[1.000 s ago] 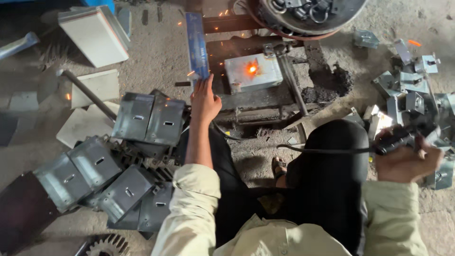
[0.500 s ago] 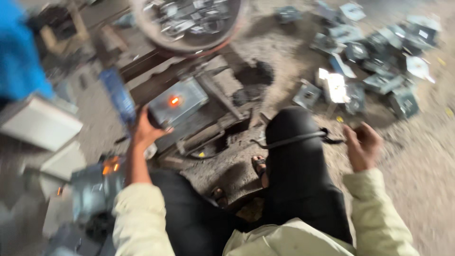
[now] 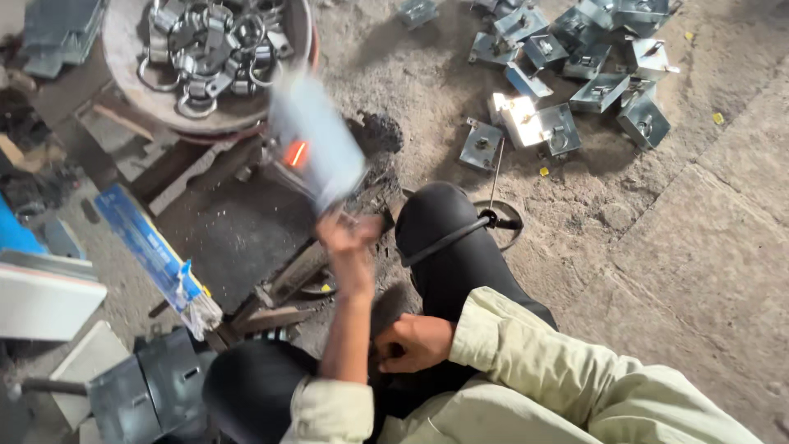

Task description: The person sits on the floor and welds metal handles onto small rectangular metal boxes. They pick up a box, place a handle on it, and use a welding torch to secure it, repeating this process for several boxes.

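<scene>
My left hand (image 3: 349, 238) is raised and grips a grey metal box (image 3: 316, 140). The box is motion-blurred and has a glowing red spot on it. My right hand (image 3: 415, 341) rests low between my knees with its fingers curled; what they close on is hidden against the dark trousers. A welding electrode holder (image 3: 500, 220) lies beside my right knee, its thin rod pointing toward the boxes. Its black cable (image 3: 444, 242) runs across the knee.
A round pan (image 3: 123, 74) full of metal rings sits at upper left. A blue electrode packet (image 3: 148, 247) lies on the left. Several metal boxes (image 3: 575, 49) are scattered at upper right, and more grey boxes (image 3: 140, 386) at lower left. Wooden and iron bars (image 3: 292, 275) lie ahead.
My left hand has lifted the glowing box off its support into the air. My right hand has let go of the electrode holder and dropped to my lap. The camera has swung right.
</scene>
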